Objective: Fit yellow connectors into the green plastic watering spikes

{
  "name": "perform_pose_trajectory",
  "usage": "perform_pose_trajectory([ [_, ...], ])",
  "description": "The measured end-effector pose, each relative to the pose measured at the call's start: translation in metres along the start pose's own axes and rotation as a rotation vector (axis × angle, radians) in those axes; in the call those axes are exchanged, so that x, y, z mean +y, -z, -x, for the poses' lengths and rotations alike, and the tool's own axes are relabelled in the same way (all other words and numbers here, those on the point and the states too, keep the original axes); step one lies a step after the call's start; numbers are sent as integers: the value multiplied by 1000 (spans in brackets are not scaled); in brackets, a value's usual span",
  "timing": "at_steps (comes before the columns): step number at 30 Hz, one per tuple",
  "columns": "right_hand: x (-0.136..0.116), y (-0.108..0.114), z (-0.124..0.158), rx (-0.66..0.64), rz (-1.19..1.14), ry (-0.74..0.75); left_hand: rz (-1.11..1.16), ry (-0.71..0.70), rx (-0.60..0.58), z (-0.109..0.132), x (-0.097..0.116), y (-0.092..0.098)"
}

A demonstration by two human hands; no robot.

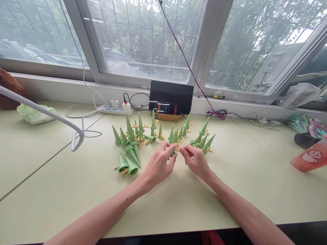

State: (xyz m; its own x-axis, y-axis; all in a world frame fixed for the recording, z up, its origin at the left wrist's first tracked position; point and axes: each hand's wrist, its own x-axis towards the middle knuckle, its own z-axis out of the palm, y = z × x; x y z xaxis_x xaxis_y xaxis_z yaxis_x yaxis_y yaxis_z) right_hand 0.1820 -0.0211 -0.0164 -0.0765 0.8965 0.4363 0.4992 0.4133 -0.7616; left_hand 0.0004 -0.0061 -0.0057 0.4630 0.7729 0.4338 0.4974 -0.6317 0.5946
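Now, left hand [160, 161]: pinching green tapered plastic cone [173, 154]
Right hand [194, 159]: at small yellow plastic stem [178, 148], grip I cannot tell
Cone: probably light, stiff; hold wide base

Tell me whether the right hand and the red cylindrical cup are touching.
Apart: the head view shows pale green tabletop between the right hand and the red cup.

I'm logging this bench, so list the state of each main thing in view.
Left hand: closed on a green spike
Right hand: fingertips pinched at a small yellow piece
Other green spikes: some upright, some lying down
Phone: screen lit
Black panel behind it: propped up
Power strip: plugs inserted
Red-and-blue wires: bundled
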Motion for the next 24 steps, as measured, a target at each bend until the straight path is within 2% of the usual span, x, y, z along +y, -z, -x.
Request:
perform_pose_trajectory([
  [24,9,-4,-1,31,38,39,29,-19,-22,0,0,-1],
])
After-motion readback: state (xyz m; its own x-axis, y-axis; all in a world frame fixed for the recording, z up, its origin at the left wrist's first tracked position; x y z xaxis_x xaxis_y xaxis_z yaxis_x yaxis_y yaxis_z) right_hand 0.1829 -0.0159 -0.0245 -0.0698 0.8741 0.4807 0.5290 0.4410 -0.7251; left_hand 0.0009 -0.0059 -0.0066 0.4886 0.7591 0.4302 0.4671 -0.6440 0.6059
